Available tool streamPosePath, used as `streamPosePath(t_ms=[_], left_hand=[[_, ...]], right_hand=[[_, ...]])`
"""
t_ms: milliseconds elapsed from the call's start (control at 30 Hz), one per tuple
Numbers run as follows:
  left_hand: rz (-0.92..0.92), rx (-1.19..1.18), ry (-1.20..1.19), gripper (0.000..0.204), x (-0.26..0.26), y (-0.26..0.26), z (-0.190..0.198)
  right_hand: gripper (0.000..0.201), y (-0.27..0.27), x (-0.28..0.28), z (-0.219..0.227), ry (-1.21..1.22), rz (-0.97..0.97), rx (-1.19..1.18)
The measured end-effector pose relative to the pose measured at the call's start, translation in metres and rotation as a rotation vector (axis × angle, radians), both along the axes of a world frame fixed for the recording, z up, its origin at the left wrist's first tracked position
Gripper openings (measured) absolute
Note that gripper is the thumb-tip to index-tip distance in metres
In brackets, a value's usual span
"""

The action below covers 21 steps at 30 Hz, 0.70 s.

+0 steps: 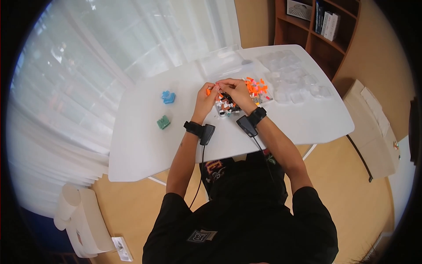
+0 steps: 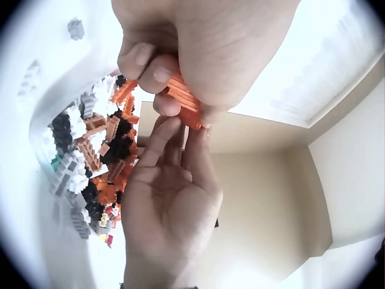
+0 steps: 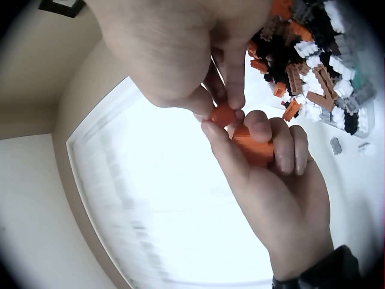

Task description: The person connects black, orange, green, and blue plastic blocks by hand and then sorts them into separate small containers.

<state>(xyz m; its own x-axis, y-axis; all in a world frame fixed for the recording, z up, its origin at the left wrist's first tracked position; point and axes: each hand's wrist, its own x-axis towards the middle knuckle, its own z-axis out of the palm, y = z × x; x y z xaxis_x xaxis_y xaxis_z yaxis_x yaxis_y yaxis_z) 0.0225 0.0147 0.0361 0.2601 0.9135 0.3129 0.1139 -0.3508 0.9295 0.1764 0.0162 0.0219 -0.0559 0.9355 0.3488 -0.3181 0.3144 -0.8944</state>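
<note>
My left hand [image 1: 205, 102] grips a block of stacked orange toy bricks [image 3: 252, 149], its fingers curled round the sides. Thumb and fingertips of my right hand [image 1: 238, 93] pinch a small orange brick [image 3: 223, 114] right at the block's end, where both hands' fingertips meet. The hands are raised over the near side of a clear tray heaped with loose bricks [image 2: 90, 147] in orange, black, white, brown and grey. In the head view the hands mostly hide the orange block.
A blue brick build [image 1: 168, 97] and a green one [image 1: 163, 122] stand on the white table [image 1: 140, 147] to the left. Clear plastic containers [image 1: 290, 77] cover the back right. A few loose grey bricks [image 2: 76, 29] lie outside the tray.
</note>
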Motion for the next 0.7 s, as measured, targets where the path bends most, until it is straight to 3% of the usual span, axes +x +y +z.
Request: streamPosePath(t_ms=[67,167,267,700], left_hand=[[-0.062,-0.194,-0.138,0.021,-0.001,-0.005,0.004],[-0.135,-0.235,-0.268,0.021,-0.002,-0.008,0.007],[-0.179,-0.293,-0.313,0.020,-0.004,-0.007,0.008],[-0.249,-0.307,-0.376,0.018,-0.007,-0.006,0.005]], right_hand=[[0.018,0.005,0.000,-0.005,-0.073,0.002,0.057],[0.020,0.002,-0.004,-0.005,-0.048,0.043,0.093],[0.021,0.004,-0.007,-0.008,-0.139,-0.061,0.193],[0.019,-0.007,-0.004,0.003,-0.085,-0.002,0.188]])
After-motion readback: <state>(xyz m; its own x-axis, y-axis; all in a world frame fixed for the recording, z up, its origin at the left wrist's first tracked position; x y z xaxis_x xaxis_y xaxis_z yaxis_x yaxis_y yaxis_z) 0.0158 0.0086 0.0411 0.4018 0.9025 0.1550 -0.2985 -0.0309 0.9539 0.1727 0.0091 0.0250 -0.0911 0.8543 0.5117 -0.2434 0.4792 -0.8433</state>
